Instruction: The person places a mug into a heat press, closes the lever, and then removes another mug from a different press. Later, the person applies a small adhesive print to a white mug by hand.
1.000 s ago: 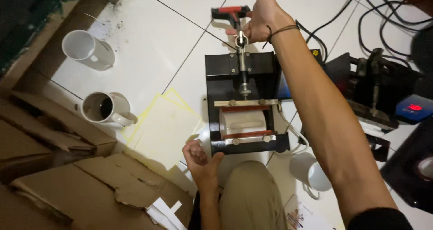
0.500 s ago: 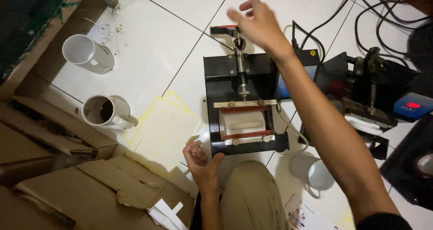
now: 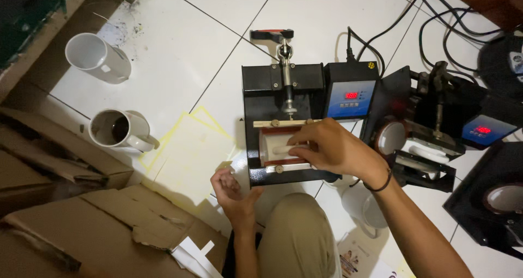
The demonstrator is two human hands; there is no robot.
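The white mug [image 3: 283, 147] lies on its side in the cradle of the black press [image 3: 272, 87], which stands on the tiled floor [image 3: 190, 43]. The right hand [image 3: 327, 150] has left the red lever [image 3: 271, 35], where it was before, and now its fingers curl around the mug's handle. The left hand [image 3: 233, 188] stays half closed and empty, near the press's front edge.

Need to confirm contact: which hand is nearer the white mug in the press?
Right. The right hand has its fingers on the white mug; the left hand is curled below-left, beside the press.
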